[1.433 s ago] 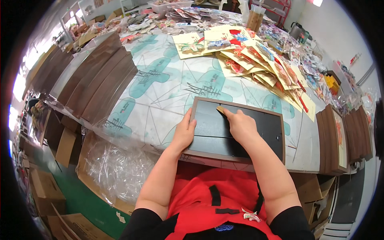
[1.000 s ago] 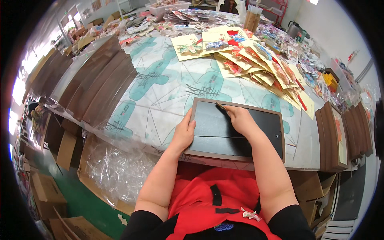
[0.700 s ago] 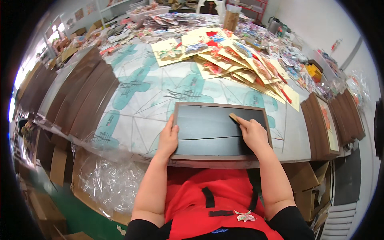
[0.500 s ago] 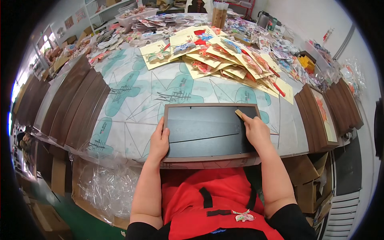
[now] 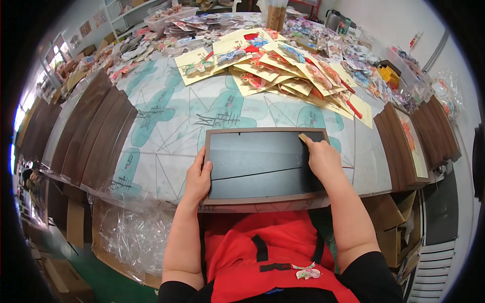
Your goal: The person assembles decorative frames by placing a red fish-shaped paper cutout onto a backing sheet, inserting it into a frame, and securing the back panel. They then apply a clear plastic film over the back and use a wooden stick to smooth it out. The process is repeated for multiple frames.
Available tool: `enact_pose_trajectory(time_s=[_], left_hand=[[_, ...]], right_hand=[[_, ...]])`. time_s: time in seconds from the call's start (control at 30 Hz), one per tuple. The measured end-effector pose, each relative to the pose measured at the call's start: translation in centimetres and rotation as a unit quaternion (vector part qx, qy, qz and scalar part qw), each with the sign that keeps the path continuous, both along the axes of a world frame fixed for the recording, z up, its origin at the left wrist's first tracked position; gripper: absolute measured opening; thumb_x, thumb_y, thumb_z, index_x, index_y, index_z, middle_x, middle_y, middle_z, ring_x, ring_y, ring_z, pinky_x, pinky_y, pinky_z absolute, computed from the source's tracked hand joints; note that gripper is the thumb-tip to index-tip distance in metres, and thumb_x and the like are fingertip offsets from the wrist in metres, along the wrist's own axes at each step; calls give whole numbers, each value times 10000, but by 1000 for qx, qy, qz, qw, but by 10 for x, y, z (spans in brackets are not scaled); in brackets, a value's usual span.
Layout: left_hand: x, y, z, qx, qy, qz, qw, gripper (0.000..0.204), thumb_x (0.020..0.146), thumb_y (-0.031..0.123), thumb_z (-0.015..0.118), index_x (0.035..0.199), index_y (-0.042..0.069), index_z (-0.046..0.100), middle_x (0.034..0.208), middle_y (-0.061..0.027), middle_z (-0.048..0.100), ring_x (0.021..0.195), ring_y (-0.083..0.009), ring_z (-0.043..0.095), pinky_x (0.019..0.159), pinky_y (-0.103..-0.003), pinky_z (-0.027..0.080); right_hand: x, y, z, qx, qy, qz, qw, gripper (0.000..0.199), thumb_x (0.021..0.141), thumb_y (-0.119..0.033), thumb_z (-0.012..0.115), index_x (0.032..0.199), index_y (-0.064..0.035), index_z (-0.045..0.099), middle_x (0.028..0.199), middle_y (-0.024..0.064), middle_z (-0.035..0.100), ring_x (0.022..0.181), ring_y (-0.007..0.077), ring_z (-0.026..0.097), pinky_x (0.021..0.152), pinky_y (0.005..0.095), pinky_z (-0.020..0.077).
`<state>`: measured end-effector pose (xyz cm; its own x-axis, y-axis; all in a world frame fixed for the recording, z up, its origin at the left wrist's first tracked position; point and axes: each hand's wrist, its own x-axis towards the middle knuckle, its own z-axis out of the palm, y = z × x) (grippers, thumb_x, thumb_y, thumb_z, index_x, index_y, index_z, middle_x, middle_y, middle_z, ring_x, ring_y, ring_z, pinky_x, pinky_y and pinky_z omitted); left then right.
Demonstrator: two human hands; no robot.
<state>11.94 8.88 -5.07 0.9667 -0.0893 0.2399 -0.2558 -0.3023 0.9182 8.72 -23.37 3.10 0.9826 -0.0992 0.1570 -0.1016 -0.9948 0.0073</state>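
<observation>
A brown picture frame (image 5: 268, 201) rests at the table's near edge, its dark backing panel (image 5: 257, 156) facing up. A thin black line slants across the panel. My left hand (image 5: 198, 175) grips the frame's left side, thumb on top and the other fingers mostly hidden at the edge. Pinched in my right hand (image 5: 323, 159) is a small flat tan piece (image 5: 303, 137), wood-like in colour; its exact kind cannot be made out. Its tip is at the panel's upper right, close to the inner side of the top rail.
Yellowish cards with colourful fish-like ornaments (image 5: 252, 81) lie piled beyond the frame. Brown frames stand in rows at left (image 5: 96, 136) and right (image 5: 399, 146). Small packets (image 5: 202, 25) cover the table's far part. A cardboard box with clear plastic wrap (image 5: 134, 237) sits below at left.
My right hand and the tan piece have moved slightly up, nearer the frame's top rail. The frame sits a little higher in view, and my left hand still grips its side.
</observation>
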Motion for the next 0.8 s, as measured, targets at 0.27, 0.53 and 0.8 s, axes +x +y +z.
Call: enact_pose_trajectory(time_s=[0.27,0.53,0.8], left_hand=[[-5,-4,9,26,-8,3,1000,462,910,112,472,1337,-49,396,1225,-254,553,1139,-316,548,954,-328,400],[-11,-9,16,65,-21,14,998,471,898,92,459,1332,-73,377,1269,-269,504,1188,-361,495,993,-354,374],[-8,-11,5,84,-17,30,996,505,899,91,447,1361,-76,329,1328,-284,441,1231,-385,445,1012,-370,357]], right_hand=[[2,1,-13,2,-18,-11,1000,347,856,-66,500,1187,-130,582,785,183,594,663,359,629,628,458,514],[-3,7,-18,136,-71,7,988,323,870,-139,554,1188,-176,602,784,156,560,729,348,602,656,445,489],[7,82,-15,122,-22,172,977,284,883,-179,534,1154,-234,599,783,131,560,653,350,605,600,452,497]])
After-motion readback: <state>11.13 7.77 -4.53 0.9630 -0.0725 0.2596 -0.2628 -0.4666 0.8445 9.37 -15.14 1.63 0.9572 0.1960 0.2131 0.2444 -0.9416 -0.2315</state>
